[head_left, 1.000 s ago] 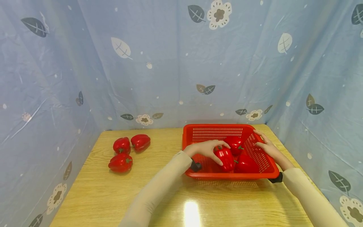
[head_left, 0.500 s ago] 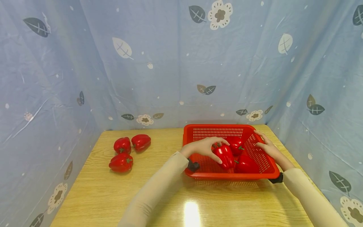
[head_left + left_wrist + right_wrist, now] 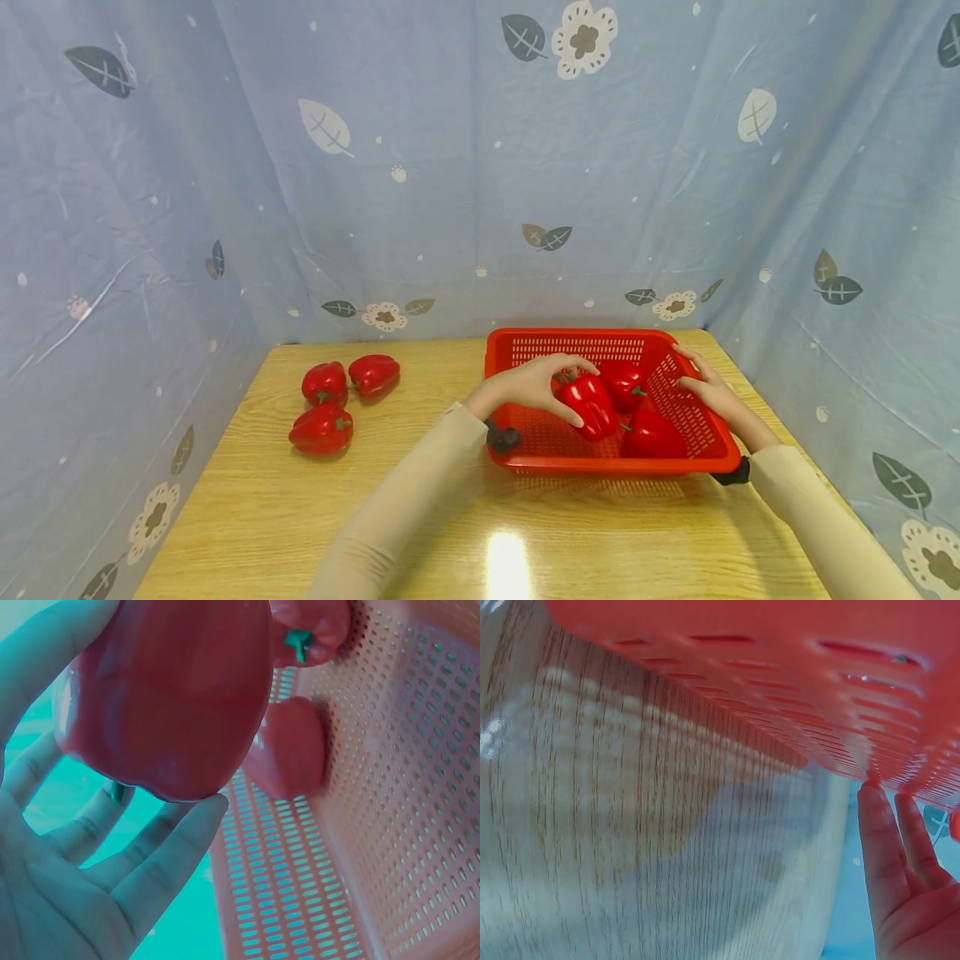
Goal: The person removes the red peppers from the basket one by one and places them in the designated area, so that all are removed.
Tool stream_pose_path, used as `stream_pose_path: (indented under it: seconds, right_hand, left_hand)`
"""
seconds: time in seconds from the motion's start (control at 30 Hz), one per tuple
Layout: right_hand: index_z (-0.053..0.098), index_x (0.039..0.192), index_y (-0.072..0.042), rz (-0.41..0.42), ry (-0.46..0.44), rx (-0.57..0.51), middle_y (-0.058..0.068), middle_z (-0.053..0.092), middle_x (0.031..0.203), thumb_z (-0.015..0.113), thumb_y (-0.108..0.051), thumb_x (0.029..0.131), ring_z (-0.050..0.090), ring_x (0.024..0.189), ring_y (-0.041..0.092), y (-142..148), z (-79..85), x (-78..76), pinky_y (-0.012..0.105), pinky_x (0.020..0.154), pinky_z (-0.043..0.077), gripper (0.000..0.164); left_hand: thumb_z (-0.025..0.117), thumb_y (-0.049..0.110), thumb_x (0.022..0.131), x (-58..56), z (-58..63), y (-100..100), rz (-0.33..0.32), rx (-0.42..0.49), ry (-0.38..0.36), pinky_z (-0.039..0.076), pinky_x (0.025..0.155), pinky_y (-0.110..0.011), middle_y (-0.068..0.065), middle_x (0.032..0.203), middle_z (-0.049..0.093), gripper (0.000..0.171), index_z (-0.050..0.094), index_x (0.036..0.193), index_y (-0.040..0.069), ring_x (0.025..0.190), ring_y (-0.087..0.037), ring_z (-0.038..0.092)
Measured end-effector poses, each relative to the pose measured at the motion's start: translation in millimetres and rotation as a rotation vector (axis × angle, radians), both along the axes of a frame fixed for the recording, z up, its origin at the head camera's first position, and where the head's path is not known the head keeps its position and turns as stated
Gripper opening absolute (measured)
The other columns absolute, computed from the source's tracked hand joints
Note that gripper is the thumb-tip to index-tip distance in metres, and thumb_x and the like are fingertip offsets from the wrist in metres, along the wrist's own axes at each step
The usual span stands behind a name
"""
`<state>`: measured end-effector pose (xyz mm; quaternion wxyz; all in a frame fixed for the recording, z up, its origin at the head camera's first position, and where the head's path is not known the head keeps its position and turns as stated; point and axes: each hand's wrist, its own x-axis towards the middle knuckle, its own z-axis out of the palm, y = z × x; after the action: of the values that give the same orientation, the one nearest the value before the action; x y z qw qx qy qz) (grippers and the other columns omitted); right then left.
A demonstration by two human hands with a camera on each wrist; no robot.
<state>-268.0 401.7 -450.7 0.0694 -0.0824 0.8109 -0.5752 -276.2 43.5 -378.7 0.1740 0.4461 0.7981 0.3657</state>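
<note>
My left hand [image 3: 528, 385] grips a red bell pepper [image 3: 591, 408] over the red plastic basket [image 3: 607, 464], thumb on one side and fingers on the other. Up close in the left wrist view, the same bell pepper [image 3: 172, 697] fills the fingers, its green stem [image 3: 118, 793] partly showing. Two more red bell peppers lie in the basket, one at the back [image 3: 621, 379] and one at the front [image 3: 654, 437]. My right hand [image 3: 712, 396] holds the basket's right rim, thumb inside. In the right wrist view its fingers [image 3: 881, 847] touch the outer wall.
Three red bell peppers lie on the left of the wooden table [image 3: 420, 425]: a front one [image 3: 321, 429], a back one [image 3: 324, 383] and a third [image 3: 375, 375] to its right. A patterned blue curtain [image 3: 420, 183] encloses the back and sides.
My left hand has moved slightly left and upward with the bell pepper, which now sits apart from the front pepper. The right hand and basket have stayed in place.
</note>
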Motion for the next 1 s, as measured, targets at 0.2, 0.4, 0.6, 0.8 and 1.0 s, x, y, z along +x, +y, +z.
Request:
stream_pose_path:
  seconds: [0.2,0.4,0.6,0.8,1.0]
  right_hand:
    - [0.006,0.149,-0.012,0.001,0.009,-0.007,0.039,0.024,0.133,0.036,-0.001,0.097,0.060,0.083,0.011,-1,1.5,1.4,0.030,0.064,0.055,0.062]
    - [0.005,0.149,-0.011,0.008,0.002,-0.019,0.041,0.023,0.132,0.034,0.001,0.097,0.062,0.082,0.013,-7,9.9,7.0,0.032,0.064,0.055,0.061]
    - [0.004,0.149,-0.012,0.007,-0.010,-0.020,0.040,0.024,0.133,0.035,0.000,0.097,0.062,0.081,0.015,-4,7.8,5.2,0.033,0.063,0.056,0.061]
    - [0.005,0.149,-0.011,0.005,-0.002,-0.036,0.042,0.023,0.131,0.035,0.000,0.097,0.062,0.081,0.014,-13,16.1,11.8,0.033,0.063,0.056,0.061]
    - [0.005,0.149,-0.012,0.012,-0.012,-0.063,0.042,0.021,0.130,0.033,0.001,0.097,0.063,0.081,0.016,-16,19.4,13.8,0.034,0.064,0.056,0.060]
  left_hand:
    - [0.081,0.034,0.069,2.2,2.0,-6,0.017,0.021,-0.001,0.051,0.075,-0.021,0.009,0.111,0.051,0.067,0.047,0.126,0.027,0.098,-0.009,0.051]
    - [0.082,0.033,0.068,5.4,4.1,-11,0.037,0.064,-0.038,0.052,0.076,-0.021,0.010,0.115,0.051,0.067,0.047,0.125,0.028,0.101,-0.009,0.052]
    - [0.082,0.036,0.067,6.6,4.6,-17,0.050,0.097,-0.044,0.052,0.076,-0.021,0.012,0.117,0.049,0.068,0.046,0.124,0.030,0.105,-0.009,0.049]
    - [0.082,0.037,0.067,7.0,6.2,-23,0.044,0.119,-0.004,0.052,0.076,-0.021,0.009,0.115,0.050,0.069,0.045,0.125,0.027,0.103,-0.010,0.049]
    - [0.082,0.034,0.068,6.8,5.1,-28,0.070,0.155,-0.013,0.052,0.079,-0.023,0.008,0.118,0.049,0.070,0.045,0.127,0.025,0.103,-0.012,0.052]
